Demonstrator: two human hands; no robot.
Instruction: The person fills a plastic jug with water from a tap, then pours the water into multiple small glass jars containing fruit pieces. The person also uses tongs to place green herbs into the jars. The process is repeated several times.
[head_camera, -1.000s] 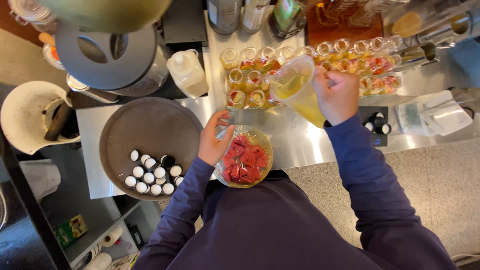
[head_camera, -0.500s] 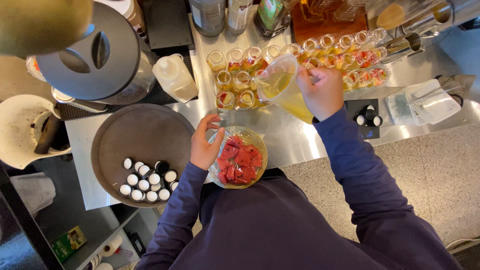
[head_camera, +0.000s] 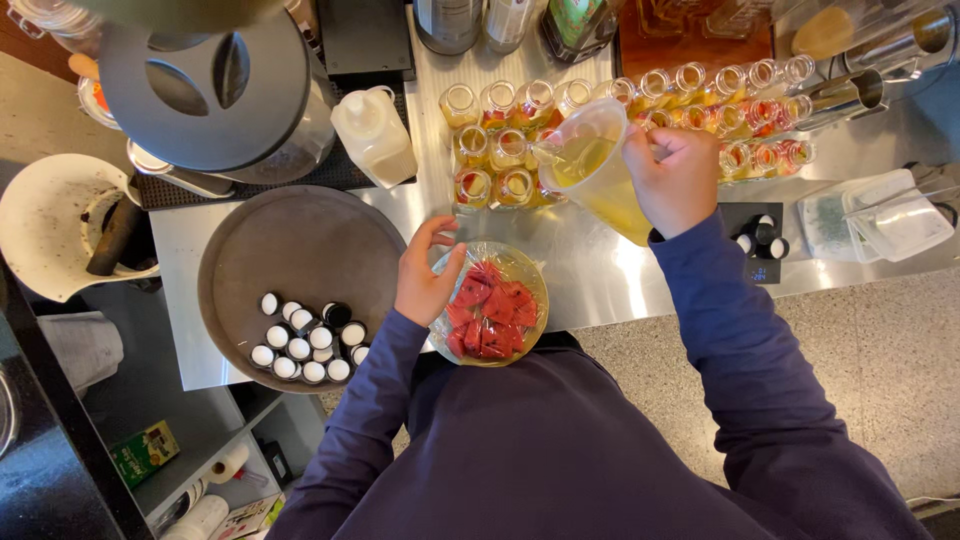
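Right hand (head_camera: 678, 178) grips the tilted jug (head_camera: 598, 170) over the small bottles (head_camera: 492, 165), left hand (head_camera: 425, 275) loosely curled against the bowl (head_camera: 497, 303); tip too far and yellow liquid could flood the narrow necks.

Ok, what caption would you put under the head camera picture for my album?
Right hand tips a jug of yellow liquid over small glass bottles; left hand rests on a bowl of red pieces.

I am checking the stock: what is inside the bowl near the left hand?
The bowl holds red fruit chunks under clear film. What lies below the top pieces is hidden.
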